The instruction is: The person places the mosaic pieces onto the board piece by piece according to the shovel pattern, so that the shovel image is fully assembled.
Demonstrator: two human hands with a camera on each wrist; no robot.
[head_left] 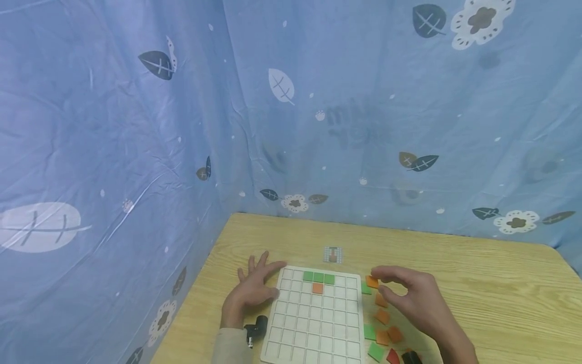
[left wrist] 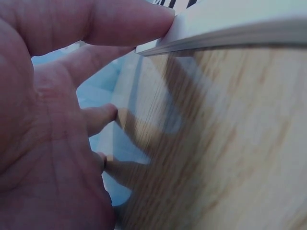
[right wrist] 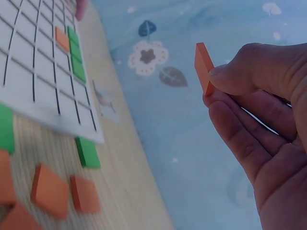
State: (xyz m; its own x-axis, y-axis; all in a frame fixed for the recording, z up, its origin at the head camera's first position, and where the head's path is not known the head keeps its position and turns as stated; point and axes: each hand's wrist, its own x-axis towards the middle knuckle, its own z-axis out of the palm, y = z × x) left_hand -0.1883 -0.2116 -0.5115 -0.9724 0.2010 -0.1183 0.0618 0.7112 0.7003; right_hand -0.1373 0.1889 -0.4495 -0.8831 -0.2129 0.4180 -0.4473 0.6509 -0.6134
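My right hand pinches an orange square tile between thumb and fingertips, raised over the table just right of the board. My left hand lies with fingers spread at the upper left corner of a white grid board. Its thumb and index finger touch the board's edge, while the other fingers reach out over the table. On the board, three green tiles sit side by side in the top row. One orange tile lies directly below the middle green one.
Several loose orange tiles and green tiles lie along the board's right side, with a red piece near the bottom. A small printed card is on the wooden table behind the board. Blue patterned curtains hang around it.
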